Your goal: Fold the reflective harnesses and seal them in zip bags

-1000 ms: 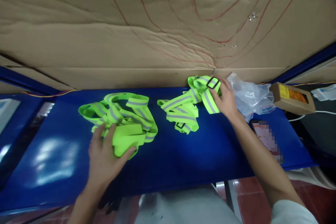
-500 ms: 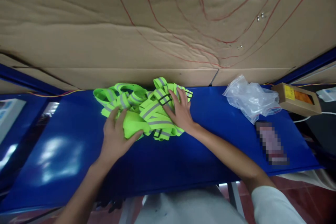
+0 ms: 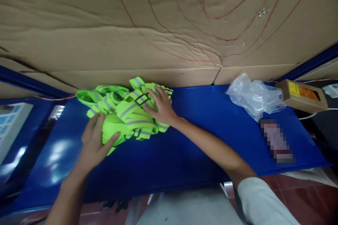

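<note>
A tangled heap of neon-yellow reflective straps [image 3: 138, 114] with grey stripes and black buckles lies at the back of the blue table, left of centre. My left hand [image 3: 92, 142] rests against the left front of the heap, thumb and fingers apart around a smooth, bunched yellow part. Spread over the heap's right side, my right hand [image 3: 163, 107] touches the straps near a black buckle with its fingers apart. Some of the straps under both hands are hidden.
Behind the blue table [image 3: 195, 154] stands a cardboard panel [image 3: 105, 49] with red curved lines. To the right are a clear plastic bag [image 3: 256, 95], a small cardboard box [image 3: 303, 95] with a window, and a blurred-out phone-like object [image 3: 277, 140]. A white device [image 3: 13, 126] sits at far left.
The heap of straps has slid left across the table, with both hands moving left along with it. The bag, box and phone-like object have stayed in place.
</note>
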### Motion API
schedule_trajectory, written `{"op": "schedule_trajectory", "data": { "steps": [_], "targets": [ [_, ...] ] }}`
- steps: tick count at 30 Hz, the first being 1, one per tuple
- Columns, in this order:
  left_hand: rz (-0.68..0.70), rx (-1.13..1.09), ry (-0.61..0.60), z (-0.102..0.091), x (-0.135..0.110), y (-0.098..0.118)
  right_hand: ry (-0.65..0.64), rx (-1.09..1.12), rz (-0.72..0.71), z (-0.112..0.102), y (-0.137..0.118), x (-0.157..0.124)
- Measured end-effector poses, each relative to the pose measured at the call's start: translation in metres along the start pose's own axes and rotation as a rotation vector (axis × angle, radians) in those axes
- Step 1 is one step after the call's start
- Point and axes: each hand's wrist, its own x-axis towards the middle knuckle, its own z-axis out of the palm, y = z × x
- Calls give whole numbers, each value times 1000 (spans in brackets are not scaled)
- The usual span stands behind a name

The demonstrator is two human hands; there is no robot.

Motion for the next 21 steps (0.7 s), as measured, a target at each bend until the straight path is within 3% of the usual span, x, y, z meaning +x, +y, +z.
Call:
{"op": "schedule_trajectory", "data": {
  "steps": [3, 5, 8, 11, 14, 17, 21],
  "targets": [
    [0, 102, 106, -10, -6, 38, 8, 78, -115, -32, 24, -3],
    [171, 149, 229, -8, -10, 74, 75, 86, -110, -54, 38, -6],
    [545, 246, 38, 9, -9, 129, 166, 65, -71, -75, 53, -11],
    [696, 297, -72, 33, 4, 162, 185, 6, -43, -87, 67, -17],
    [629, 334, -159, 51, 20, 161, 230, -53, -6, -104, 87, -31],
    [494, 348, -150, 61, 30, 138, 263, -94, 17, -129, 109, -55],
    [472, 341, -118, 64, 36, 115, 142, -103, 77, -155, 128, -93]
  ]
}}
